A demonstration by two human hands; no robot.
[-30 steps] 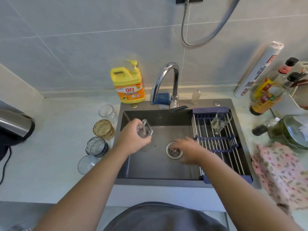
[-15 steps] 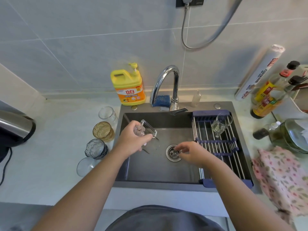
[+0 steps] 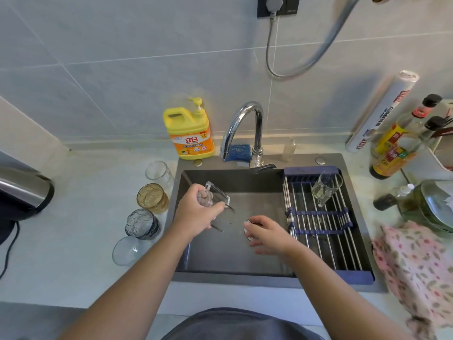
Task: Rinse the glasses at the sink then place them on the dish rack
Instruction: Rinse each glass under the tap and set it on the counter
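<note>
Inspecting the head view, the only one supplied.

**Location.** The left hand (image 3: 196, 213) holds a clear tumbler (image 3: 219, 209) above the basin of the sink (image 3: 232, 256), left of the drain (image 3: 248, 223) and well apart from the dish rack (image 3: 318, 231).

**Fingers.** The left fingers and thumb are curled round the tumbler's wall near its base. The right hand (image 3: 268, 235) hovers over the drain with its fingers loosely bent and slightly apart, holding nothing.

**Orientation.** The tumbler is tilted. Its thick square base is higher and faces the back wall, and its round mouth is lower and faces the drain. The long axis runs base to mouth along that slope.

**Handling, as judged.** Rigid glass, breakable against the steel basin and probably slick if wet. The heavy base likely carries most of the weight, so a wrap low on the wall is sound. Pinching the thin rim is not advised.

**Remaining.** One stemmed glass (image 3: 326, 187) lies on the rack. An amber glass (image 3: 152, 197) and a grey glass (image 3: 142, 223) stand on the counter with two clear ones beside them.
</note>
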